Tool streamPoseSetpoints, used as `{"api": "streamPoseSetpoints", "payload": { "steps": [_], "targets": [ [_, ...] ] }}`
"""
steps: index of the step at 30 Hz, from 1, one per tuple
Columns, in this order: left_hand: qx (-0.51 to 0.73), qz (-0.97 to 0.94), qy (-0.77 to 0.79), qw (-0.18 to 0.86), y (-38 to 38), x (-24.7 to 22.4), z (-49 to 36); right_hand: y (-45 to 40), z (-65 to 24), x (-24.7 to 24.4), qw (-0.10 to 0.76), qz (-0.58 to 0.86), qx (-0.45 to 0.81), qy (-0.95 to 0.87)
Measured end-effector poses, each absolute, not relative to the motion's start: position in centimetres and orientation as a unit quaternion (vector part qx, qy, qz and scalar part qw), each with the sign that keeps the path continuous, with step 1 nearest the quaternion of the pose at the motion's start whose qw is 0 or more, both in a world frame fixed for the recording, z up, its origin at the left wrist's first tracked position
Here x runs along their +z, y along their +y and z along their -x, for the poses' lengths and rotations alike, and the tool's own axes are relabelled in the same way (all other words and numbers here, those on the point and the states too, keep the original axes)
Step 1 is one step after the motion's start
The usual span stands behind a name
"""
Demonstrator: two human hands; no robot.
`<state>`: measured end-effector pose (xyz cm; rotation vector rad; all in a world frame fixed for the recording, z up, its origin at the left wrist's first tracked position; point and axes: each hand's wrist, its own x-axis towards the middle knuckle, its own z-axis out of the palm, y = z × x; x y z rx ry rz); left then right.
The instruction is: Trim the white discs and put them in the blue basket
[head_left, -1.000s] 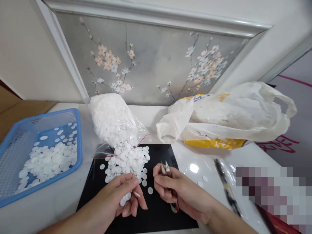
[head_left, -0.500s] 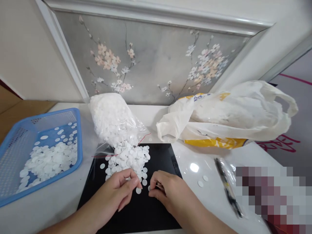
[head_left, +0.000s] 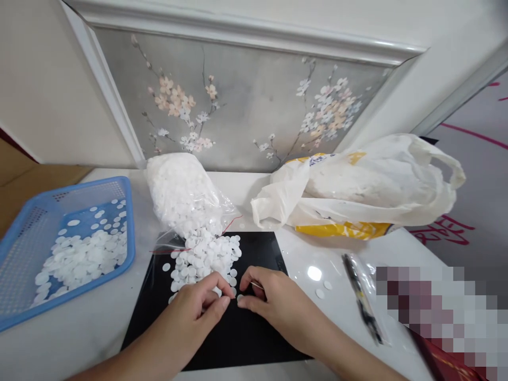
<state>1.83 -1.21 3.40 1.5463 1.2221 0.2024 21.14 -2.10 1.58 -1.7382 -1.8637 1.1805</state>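
Observation:
My left hand (head_left: 204, 304) is over the black board, thumb and index finger brought together at the tips; anything pinched there is too small to make out. Just right of it, my right hand (head_left: 265, 296) has a small white disc (head_left: 239, 298) at its thumb and index fingertips. A thin, light stick-like piece (head_left: 257, 285) shows inside the curled right fingers. Behind both hands lies a heap of white discs (head_left: 206, 256), spilling from a clear plastic bag (head_left: 182, 193) full of them. Some discs are hidden behind my left hand.
A blue plastic basket (head_left: 129, 227) with many white discs stands at left. The black board (head_left: 238, 338) lies on the white table (head_left: 317, 328). At right are a white-and-yellow carrier bag (head_left: 357, 196), two loose discs and a clear packet with black pens (head_left: 361, 296).
Both hands have shifted slightly up, and their fingertips are closer together. A loose disc by my left fingertips no longer shows. The view has moved a little to the right.

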Motion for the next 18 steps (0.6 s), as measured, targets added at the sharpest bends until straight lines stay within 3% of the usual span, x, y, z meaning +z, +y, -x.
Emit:
{"api": "streamPoseSetpoints", "payload": {
  "steps": [8, 14, 18],
  "targets": [
    [0.081, -0.663, 0.512, 0.540, -1.1, 3.3, -2.0, -2.3, -20.7, 1.6, 0.184, 0.592, 0.407, -0.671],
    [0.095, -0.646, 0.504, 0.565, -1.3, 3.0, -2.0, -3.1, -19.9, 2.2, 0.295, 0.551, 0.600, -0.500],
    [0.132, -0.608, 0.499, 0.604, -1.3, 3.1, -2.1, -3.3, -19.8, 2.1, 0.325, 0.510, 0.644, -0.469]
  ]
}}
